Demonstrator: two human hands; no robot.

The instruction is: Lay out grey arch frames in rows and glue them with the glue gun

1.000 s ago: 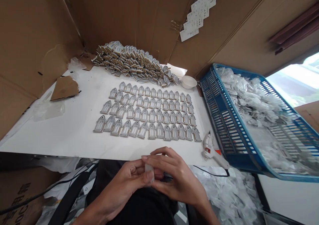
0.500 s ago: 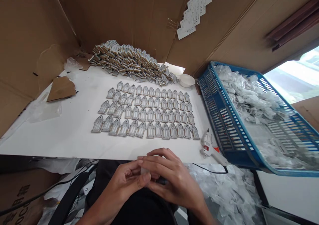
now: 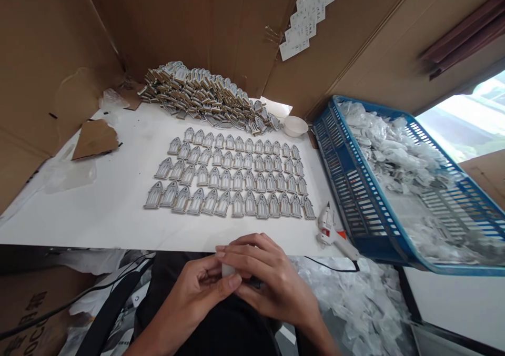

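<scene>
At the table's front edge my two hands meet over my lap. My left hand (image 3: 197,287) is closed, its thumb and fingers pressing a small whitish piece (image 3: 227,270); most of that piece is covered, so its kind cannot be made out. My right hand (image 3: 272,277) curls over it from the other side, fingers bent and touching the left fingertips. Whether the right fingers also grip the piece is hidden. Beyond the hands, several rows of grey arched window-shaped pieces (image 3: 237,204) lie face up on the white table (image 3: 118,214).
A heap of similar arched pieces (image 3: 205,95) is at the back, beside a small white bowl (image 3: 295,126). To the right are a glue gun (image 3: 333,235) with a cord and a blue crate (image 3: 355,198) of clear-bagged items. Torn cardboard (image 3: 94,139) lies left; cardboard walls surround the table.
The hands stay almost in place. A little more of the whitish piece shows between the fingers, and the view has shifted very slightly.
</scene>
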